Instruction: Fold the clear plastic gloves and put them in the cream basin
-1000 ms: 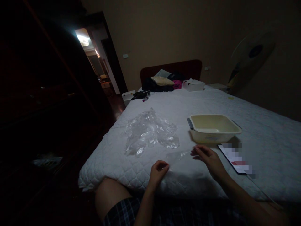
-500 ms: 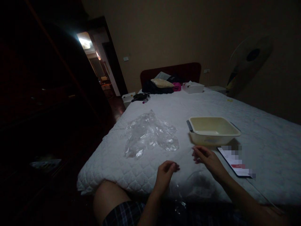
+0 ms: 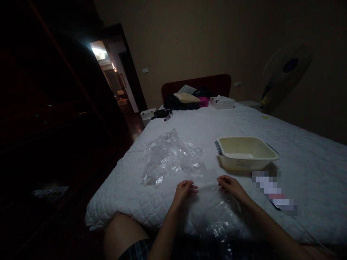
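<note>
My left hand (image 3: 183, 190) and my right hand (image 3: 229, 186) are both pinched on the top edge of a clear plastic bag (image 3: 214, 213), held stretched between them over the near edge of a white quilted bed (image 3: 298, 159). The bag hangs down toward my lap and is hard to make out in the dim light. A pile of crumpled clear plastic bags (image 3: 169, 157) lies on the bed just beyond my left hand. A cream plastic basin (image 3: 245, 152) stands past my right hand.
A flat card or phone (image 3: 273, 191) lies right of my right hand. Clothes and a pillow (image 3: 187, 99) and a white box (image 3: 221, 102) sit by the headboard. A standing fan (image 3: 287, 72) is at the right, a lit doorway (image 3: 108, 72) at the left.
The hands lifted a clear bag off the bed, drew it toward my lap, then came closer together holding its top edge taut.
</note>
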### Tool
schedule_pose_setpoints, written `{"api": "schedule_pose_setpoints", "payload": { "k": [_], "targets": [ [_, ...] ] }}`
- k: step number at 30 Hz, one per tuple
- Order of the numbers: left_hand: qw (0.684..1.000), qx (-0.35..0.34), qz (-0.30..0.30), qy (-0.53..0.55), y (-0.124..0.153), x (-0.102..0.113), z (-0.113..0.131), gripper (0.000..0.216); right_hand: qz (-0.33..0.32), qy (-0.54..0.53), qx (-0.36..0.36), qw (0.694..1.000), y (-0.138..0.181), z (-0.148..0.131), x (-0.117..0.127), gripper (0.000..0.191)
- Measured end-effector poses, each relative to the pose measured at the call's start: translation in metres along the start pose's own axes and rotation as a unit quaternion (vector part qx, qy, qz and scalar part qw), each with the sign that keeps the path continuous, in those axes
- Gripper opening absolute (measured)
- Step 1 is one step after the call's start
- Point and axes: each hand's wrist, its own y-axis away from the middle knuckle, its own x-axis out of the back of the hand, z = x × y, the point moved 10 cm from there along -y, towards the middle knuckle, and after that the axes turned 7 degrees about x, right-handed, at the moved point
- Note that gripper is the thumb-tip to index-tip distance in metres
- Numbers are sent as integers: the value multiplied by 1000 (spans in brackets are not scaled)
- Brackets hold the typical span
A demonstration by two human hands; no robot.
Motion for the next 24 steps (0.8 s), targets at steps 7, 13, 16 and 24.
{"api": "schedule_pose_setpoints", "payload": {
  "k": [7,13,16,24],
  "targets": [
    [987,-104,91,-85,-8,35,19,34,5,49,51,997,-33,9,-2,34],
    [869,-348,44,-348,24,6,37,29,-8,121,112,986,-43,-4,-5,34],
    [743,-438,2,-506,34,-21,18,36,-12,146,128,981,-47,-16,-4,36],
    [715,-440,67,-539,29,-9,-4,35,-75,225,185,954,-14,-43,-18,29]
  ]
}}
